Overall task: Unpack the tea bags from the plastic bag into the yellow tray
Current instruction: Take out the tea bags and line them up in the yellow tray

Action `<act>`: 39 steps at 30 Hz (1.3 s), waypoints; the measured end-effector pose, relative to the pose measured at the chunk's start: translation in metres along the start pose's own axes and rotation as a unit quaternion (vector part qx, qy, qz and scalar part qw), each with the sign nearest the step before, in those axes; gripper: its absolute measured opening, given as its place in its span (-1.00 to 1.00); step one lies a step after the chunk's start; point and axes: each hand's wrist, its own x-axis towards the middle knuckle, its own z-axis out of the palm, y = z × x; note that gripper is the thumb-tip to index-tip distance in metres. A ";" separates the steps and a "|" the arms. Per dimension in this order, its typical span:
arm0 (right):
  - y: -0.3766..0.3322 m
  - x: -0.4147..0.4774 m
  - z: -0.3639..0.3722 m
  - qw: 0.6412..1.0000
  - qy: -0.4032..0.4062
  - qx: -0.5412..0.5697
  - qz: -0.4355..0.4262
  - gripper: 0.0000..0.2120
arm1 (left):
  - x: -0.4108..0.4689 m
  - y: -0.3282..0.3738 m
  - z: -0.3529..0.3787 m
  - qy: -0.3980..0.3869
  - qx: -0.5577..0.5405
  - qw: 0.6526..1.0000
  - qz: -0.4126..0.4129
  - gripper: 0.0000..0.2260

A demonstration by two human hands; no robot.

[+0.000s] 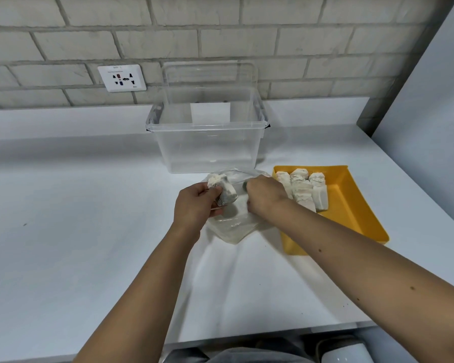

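A clear plastic bag (233, 229) lies crumpled on the white counter in front of me. My left hand (194, 205) grips a small bunch of white tea bags (222, 189) at the bag's left edge. My right hand (264, 196) has its fingers curled around the bag's upper right part; what those fingers hold inside is hidden. Just to the right sits the yellow tray (351, 205), with several white tea bags (306, 189) laid in rows in its far left corner.
A large clear plastic bin (207, 142) stands open behind the bag, its lid leaning on the brick wall. A wall socket (122, 78) is at the back left. The counter's front edge (247, 336) runs below my forearms.
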 end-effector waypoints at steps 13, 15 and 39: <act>0.024 -0.017 -0.064 0.961 -0.007 0.274 -0.020 -0.84 | 0.003 0.003 -0.003 0.009 0.038 0.999 0.012 -0.91; 0.026 -0.023 -0.078 0.953 -0.044 0.296 -0.044 -0.88 | 0.002 0.006 -0.001 -0.003 0.045 0.999 0.010 -0.91; 0.028 -0.042 -0.046 0.755 -0.085 0.646 0.072 -0.87 | -0.011 0.011 0.024 -0.027 -0.100 0.993 -0.054 -0.82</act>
